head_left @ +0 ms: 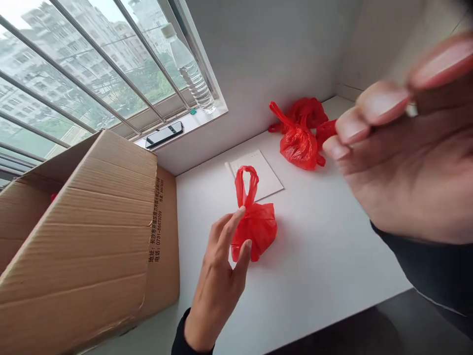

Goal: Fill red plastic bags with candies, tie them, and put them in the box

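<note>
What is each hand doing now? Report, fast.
Left hand: open, fingers spread at the red bag, not gripping it.
Right hand: blurred near the camera, fingers curled; grip cannot be told.

A small red thin-plastic bag (pixel 254 229) sits upright on the white tabletop (pixel 325 256). It is tied shut, crinkled and seemingly full. Its handle loops rise toward twelve o'clock, in front of a white paper sheet (pixel 264 172).

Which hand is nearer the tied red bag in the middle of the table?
Left. The left hand is open beside the red bag, fingertips at its left side. The right hand is raised off to the right, close to the camera, apart from it.
</note>
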The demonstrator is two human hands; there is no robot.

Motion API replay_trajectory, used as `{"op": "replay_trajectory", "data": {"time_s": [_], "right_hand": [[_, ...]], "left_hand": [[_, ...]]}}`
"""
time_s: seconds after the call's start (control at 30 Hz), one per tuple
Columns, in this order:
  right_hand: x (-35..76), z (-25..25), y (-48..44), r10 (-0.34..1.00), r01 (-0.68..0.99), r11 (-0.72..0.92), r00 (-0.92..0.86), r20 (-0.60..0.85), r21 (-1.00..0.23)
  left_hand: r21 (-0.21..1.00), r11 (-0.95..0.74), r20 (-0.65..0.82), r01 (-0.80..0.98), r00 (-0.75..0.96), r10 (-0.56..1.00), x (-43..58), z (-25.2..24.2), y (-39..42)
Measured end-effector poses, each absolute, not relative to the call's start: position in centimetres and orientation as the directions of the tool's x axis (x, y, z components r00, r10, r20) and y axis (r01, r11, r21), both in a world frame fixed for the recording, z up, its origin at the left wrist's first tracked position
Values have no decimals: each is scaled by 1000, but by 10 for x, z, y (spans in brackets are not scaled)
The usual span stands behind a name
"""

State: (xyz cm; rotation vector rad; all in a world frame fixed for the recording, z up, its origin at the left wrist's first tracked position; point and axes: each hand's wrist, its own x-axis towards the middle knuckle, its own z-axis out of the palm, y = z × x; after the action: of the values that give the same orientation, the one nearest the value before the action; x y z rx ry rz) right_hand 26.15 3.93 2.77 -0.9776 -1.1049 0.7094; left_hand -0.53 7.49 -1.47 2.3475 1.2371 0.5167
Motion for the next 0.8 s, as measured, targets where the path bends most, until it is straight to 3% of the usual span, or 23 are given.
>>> {"op": "replay_trajectory", "data": {"time_s": [0.07, 0.17, 0.27, 0.4, 0.53, 0.63, 0.7, 0.8], "right_hand": [[250, 14, 55, 882, -106, 443, 228, 412, -890], [232, -16, 86, 949, 163, 313, -82, 304, -936], [216, -44, 115, 930, 409, 360, -221, 292, -838], [206, -60, 135, 901, 527, 404, -369, 227, -748], [224, -52, 137, 924, 557, 354, -331, 190, -751], [249, -43, 134, 971, 643, 209, -229, 75, -737], [260, -40, 132, 975, 671, 170, -221, 25, -722], [257, -40, 132, 963, 630, 229, -255, 81, -742]], "left_hand": [[579, -430, 167, 693, 415, 894, -12, -25, 71], [614, -343, 187, 712, 291, 938, -13, -42, 74], [640, -305, 197, 705, 233, 952, -5, -55, 87], [664, -297, 172, 686, 246, 954, 2, -59, 104], [717, -209, 180, 665, 113, 977, -11, -54, 112], [776, -136, 180, 617, -9, 984, -23, -53, 114], [806, -128, 174, 578, -25, 984, -23, -54, 115], [810, -169, 179, 561, 38, 983, -9, -55, 113]]}}
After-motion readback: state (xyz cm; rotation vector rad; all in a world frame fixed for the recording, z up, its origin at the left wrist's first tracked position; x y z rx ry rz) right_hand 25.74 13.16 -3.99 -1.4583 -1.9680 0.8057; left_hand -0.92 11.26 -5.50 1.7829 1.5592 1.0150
